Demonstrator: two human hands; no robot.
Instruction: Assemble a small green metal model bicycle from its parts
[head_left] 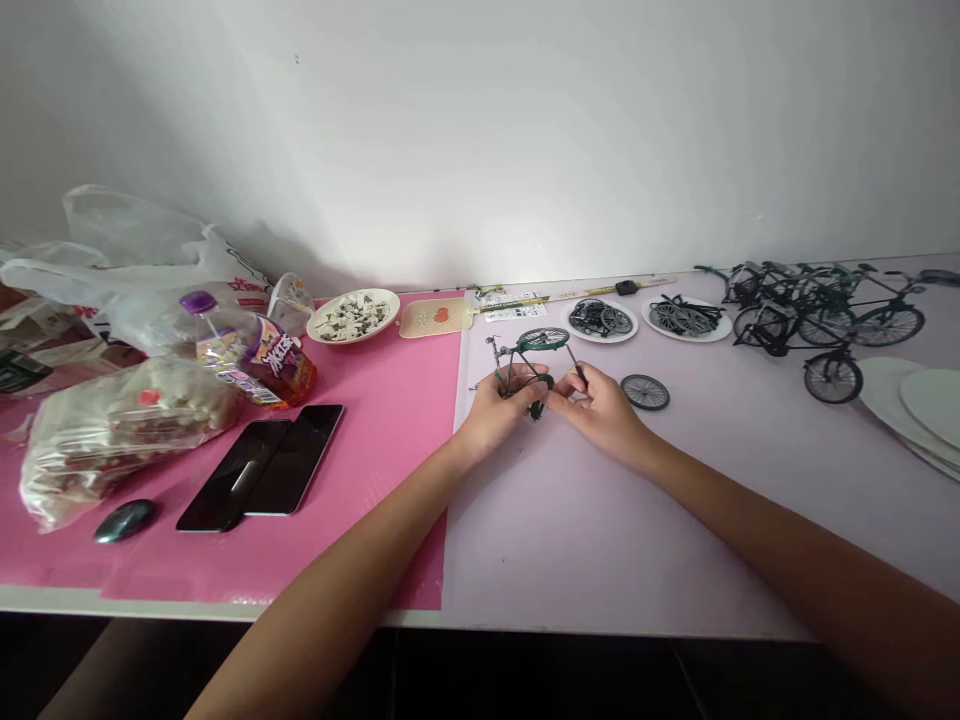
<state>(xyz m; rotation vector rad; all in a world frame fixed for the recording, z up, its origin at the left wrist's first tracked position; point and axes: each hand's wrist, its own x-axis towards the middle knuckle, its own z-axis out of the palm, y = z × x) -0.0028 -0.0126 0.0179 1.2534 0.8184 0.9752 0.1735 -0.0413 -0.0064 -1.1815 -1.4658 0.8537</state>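
My left hand (499, 405) is closed round a small dark green model bicycle (517, 362), held up just over the table. One spoked wheel (544, 339) of it points up and away from me, and its lower part is hidden by my fingers. Beside it my right hand (600, 405) is closed, its fingertips close to the bicycle's near end. Between those fingers stands a thin rod with a thicker dark end (579, 373); I cannot tell whether it is a tool or a bicycle part. A loose spoked wheel (645, 392) lies flat to the right of my right hand.
Plates of wheels (634, 327) and black parts (686, 318) stand behind, with several model bicycles (832, 325) at right near stacked white plates (930, 410). At left are a bowl (352, 338), a bottle (259, 355), two phones (259, 470), a mouse-like object (126, 521) and plastic bags (127, 425).
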